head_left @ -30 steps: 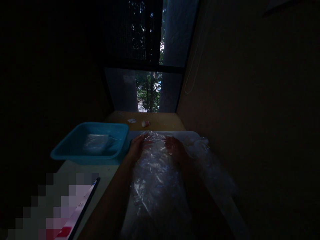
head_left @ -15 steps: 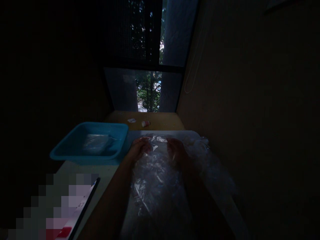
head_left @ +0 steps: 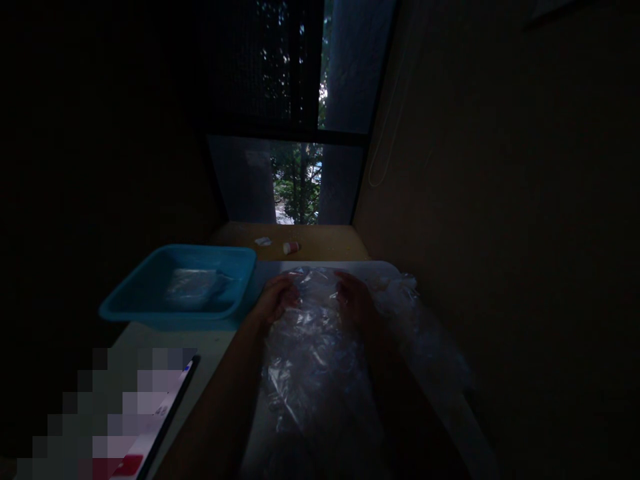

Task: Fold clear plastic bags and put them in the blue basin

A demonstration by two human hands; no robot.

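Clear, crinkled plastic bags (head_left: 305,360) lie in a loose heap down the middle of the table, catching light from the window. At the far end of the heap, my left hand (head_left: 276,297) is closed on the left edge of a clear plastic bag (head_left: 316,283). Opposite it, my right hand (head_left: 354,298) grips the right edge of the same bag. The film spans the space between both hands. Dim light hides some of the fingertips. More clear plastic (head_left: 425,327) is piled beyond my right forearm.
A blue plastic basin (head_left: 240,293) stands at the left, holding a clear-wrapped packet (head_left: 193,287). A lit screen (head_left: 160,417), partly pixelated, lies at the front left of the white table (head_left: 215,343). On the ledge are a small cup-like item (head_left: 291,248) and a crumpled scrap (head_left: 263,241).
The film between my hands has shifted and its shiny creases lie differently. Both hands stay in nearly the same place.
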